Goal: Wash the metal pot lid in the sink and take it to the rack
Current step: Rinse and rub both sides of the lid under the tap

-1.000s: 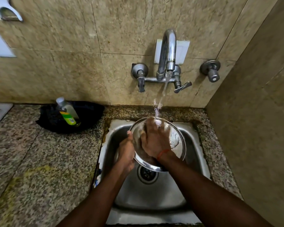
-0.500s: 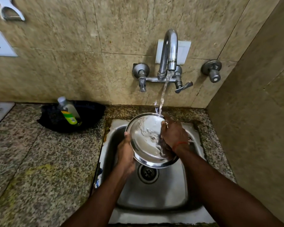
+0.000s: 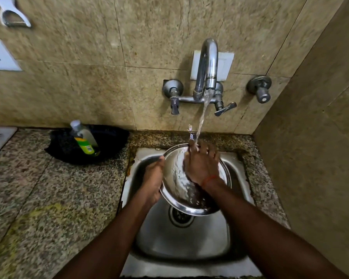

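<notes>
speckled granite counter [image 3: 48, 198] around steel sink [image 3: 189, 248], tiled wall [image 3: 89, 87].

— What's on the speckled surface [image 3: 48, 198]?
— A clear bottle [image 3: 84, 137] with a green label, leaning in a black bowl [image 3: 109, 141] against the wall.
— And higher up?
— A white socket plate [image 3: 0, 55] on the tiles.

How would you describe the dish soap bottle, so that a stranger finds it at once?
Start at the steel sink and look left along the granite counter. There a black basin sits against the wall; the bottle leans inside it, clear with a green-yellow label.
</notes>
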